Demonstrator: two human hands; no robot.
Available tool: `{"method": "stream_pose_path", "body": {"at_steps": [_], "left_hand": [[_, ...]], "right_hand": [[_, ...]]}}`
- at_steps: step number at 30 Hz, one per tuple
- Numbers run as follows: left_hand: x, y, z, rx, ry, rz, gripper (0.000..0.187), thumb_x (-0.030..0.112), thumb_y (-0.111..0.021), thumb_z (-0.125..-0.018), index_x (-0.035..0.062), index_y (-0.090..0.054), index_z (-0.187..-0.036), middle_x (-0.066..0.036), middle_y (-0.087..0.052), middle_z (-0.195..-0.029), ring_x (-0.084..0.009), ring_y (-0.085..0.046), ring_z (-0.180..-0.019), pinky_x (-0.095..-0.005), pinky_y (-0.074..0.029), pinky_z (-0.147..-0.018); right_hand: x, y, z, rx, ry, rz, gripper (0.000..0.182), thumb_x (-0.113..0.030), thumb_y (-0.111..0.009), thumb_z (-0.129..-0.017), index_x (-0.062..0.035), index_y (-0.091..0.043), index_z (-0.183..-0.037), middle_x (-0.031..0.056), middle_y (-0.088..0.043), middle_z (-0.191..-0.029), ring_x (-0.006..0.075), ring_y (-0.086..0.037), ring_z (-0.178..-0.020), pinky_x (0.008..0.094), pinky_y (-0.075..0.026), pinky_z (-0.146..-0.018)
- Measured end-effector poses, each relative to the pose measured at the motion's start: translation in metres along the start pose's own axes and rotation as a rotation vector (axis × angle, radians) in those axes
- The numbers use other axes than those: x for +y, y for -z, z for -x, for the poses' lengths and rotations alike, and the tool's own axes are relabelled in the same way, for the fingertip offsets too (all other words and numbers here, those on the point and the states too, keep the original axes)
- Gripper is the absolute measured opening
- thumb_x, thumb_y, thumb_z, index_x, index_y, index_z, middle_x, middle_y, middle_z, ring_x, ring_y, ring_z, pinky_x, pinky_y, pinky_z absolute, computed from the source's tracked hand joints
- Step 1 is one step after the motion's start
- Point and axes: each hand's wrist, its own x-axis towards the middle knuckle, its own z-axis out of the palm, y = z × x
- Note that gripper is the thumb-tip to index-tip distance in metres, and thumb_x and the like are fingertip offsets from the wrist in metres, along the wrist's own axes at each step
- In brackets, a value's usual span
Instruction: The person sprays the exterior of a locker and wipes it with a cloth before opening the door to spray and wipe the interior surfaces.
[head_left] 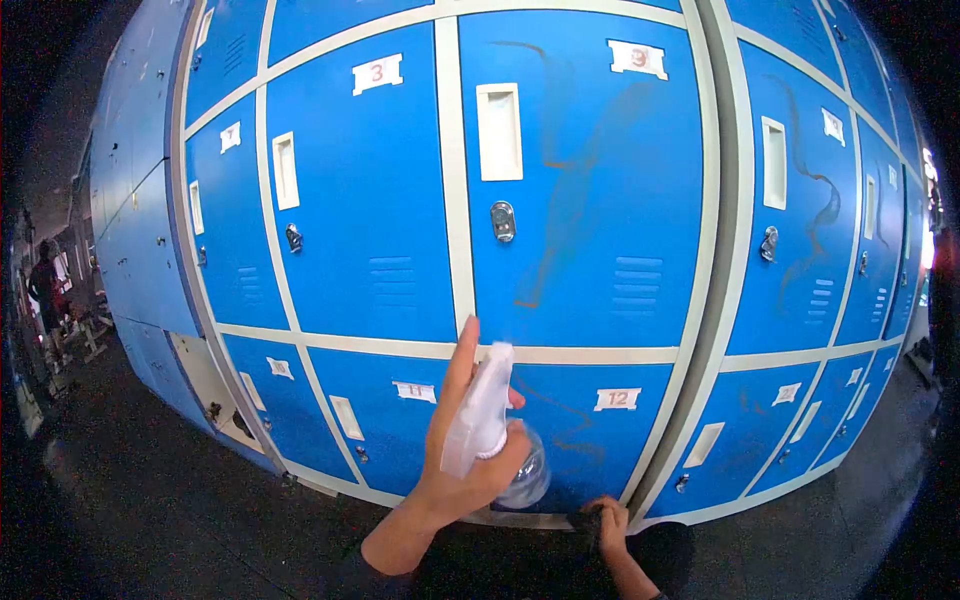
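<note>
My left hand (462, 488) is closed around the neck of a spray bottle (485, 415), one finger stretched straight up along the side of the sprayer head and another digit bent across just under it. The head is white plastic, smooth and tapering, with its nozzle end up toward the lockers; the body beneath is clear, rounded and glossy. I have it upright but leaning a little, in front of the frame strip between door 9 (610, 150) and door 12 (640, 440). My right hand (611, 522) is low down, well apart from the left, near the bottom edge of door 12. Its fingers are bent and touch a dark, soft-looking item (584, 518); I can't tell how firmly they close on it, or exactly what it is. The doors are smooth blue panels with a slight sheen, set in an off-white frame (458, 200). On door 9, brownish, cloudy smears (565, 205) run down in uneven bands, beside a pale rectangular recessed handle (500, 132), an oval shiny metal lock (503, 221) and a set of pressed horizontal slots (637, 288). Door 12 has fainter streaks. The floor (240, 530) is dark and matte. Far off on my left, a person (45, 282) shows dimly.
</note>
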Motion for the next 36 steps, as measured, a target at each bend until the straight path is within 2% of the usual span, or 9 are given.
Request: {"method": "stream_pose_path", "body": {"at_steps": [8,20,23,24,27,30,32,34,36], "left_hand": [[0.021,-0.009,-0.03,0.11,-0.12,-0.041,0.088,-0.008,-0.054,-0.067,0.0025,-0.013,-0.143,-0.011,-0.048,-0.104,-0.0145,-0.052,-0.087,-0.0247,-0.047,-0.07],[0.009,-0.003,-0.004,-0.064,0.006,0.021,0.086,-0.006,-0.055,-0.068,0.0052,-0.015,-0.144,-0.013,-0.048,-0.116,-0.0147,-0.053,-0.089,-0.0252,-0.047,-0.071],[-0.019,-0.003,0.037,-0.167,0.214,0.211,0.087,-0.004,-0.057,-0.071,0.0059,-0.012,-0.145,-0.011,-0.051,-0.115,-0.0156,-0.055,-0.092,-0.0265,-0.047,-0.075],[-0.028,0.001,0.056,-0.282,0.276,0.205,0.086,-0.003,-0.057,-0.072,0.0056,-0.012,-0.145,-0.013,-0.049,-0.122,-0.0169,-0.056,-0.095,-0.0279,-0.046,-0.081],[-0.076,-0.002,0.128,-0.485,0.38,0.119,0.084,0.001,-0.059,-0.072,0.0097,-0.017,-0.144,-0.016,-0.047,-0.126,-0.0198,-0.057,-0.097,-0.033,-0.045,-0.085],[-0.156,-0.012,0.226,-0.509,0.414,0.058,0.062,0.016,-0.06,-0.079,0.0072,-0.035,-0.136,-0.014,-0.054,-0.11,-0.0222,-0.058,-0.088,-0.0331,-0.047,-0.078],[-0.144,-0.002,0.245,-0.492,0.147,-0.288,0.053,0.028,-0.062,-0.083,0.0054,-0.045,-0.128,-0.015,-0.054,-0.111,-0.0225,-0.058,-0.086,-0.0354,-0.05,-0.074],[-0.127,-0.004,0.263,-0.338,0.54,0.181,0.06,0.011,-0.062,-0.08,0.0067,-0.037,-0.135,-0.017,-0.045,-0.127,-0.0246,-0.055,-0.102,-0.0341,-0.049,-0.08],[-0.125,-0.002,0.269,-0.274,0.742,0.421,0.063,0.005,-0.061,-0.081,0.0065,-0.034,-0.137,-0.018,-0.039,-0.137,-0.0249,-0.055,-0.108,-0.0333,-0.049,-0.082]], "right_hand": [[-0.039,-0.006,-0.009,-0.248,-0.151,0.029,0.031,-0.016,-0.038,-0.081,0.0048,-0.061,-0.075,0.0129,-0.062,-0.075,0.0222,-0.058,-0.073,0.0342,-0.045,-0.071],[-0.024,-0.006,-0.014,-0.101,-0.581,-0.243,0.03,-0.023,-0.043,-0.083,0.0017,-0.06,-0.086,0.0101,-0.062,-0.079,0.0217,-0.058,-0.078,0.0341,-0.045,-0.074],[-0.095,0.005,-0.033,-0.285,-0.301,0.559,0.029,-0.025,-0.046,-0.083,-0.0018,-0.059,-0.094,0.0101,-0.061,-0.083,0.0247,-0.06,-0.079,0.037,-0.047,-0.075],[-0.108,0.009,-0.043,-0.265,-0.283,0.398,0.029,-0.026,-0.045,-0.084,-0.0019,-0.056,-0.098,0.0104,-0.059,-0.089,0.0256,-0.058,-0.084,0.038,-0.045,-0.078],[-0.153,0.024,-0.089,-0.144,-0.283,-0.768,0.034,-0.026,-0.042,-0.089,-0.0024,-0.049,-0.111,0.0116,-0.053,-0.106,0.0283,-0.051,-0.098,0.0408,-0.038,-0.089],[-0.212,0.051,-0.149,-0.264,0.089,-1.417,0.04,-0.027,-0.038,-0.093,-0.0029,-0.041,-0.124,0.0127,-0.046,-0.123,0.031,-0.044,-0.113,0.0436,-0.031,-0.1],[-0.267,0.059,-0.195,-0.107,0.464,-1.268,0.045,-0.028,-0.035,-0.095,-0.0032,-0.036,-0.133,0.0135,-0.042,-0.134,0.0328,-0.039,-0.123,0.0455,-0.026,-0.107],[-0.327,0.054,-0.245,0.399,0.694,-0.616,0.038,-0.022,-0.042,-0.092,-0.0025,-0.044,-0.125,0.0144,-0.045,-0.13,0.0317,-0.043,-0.119,0.0438,-0.03,-0.105],[-0.362,0.028,-0.304,0.615,1.187,-0.148,0.032,-0.015,-0.044,-0.089,-0.0013,-0.046,-0.118,0.0156,-0.048,-0.122,0.0244,-0.045,-0.119,0.0377,-0.035,-0.102]]}}
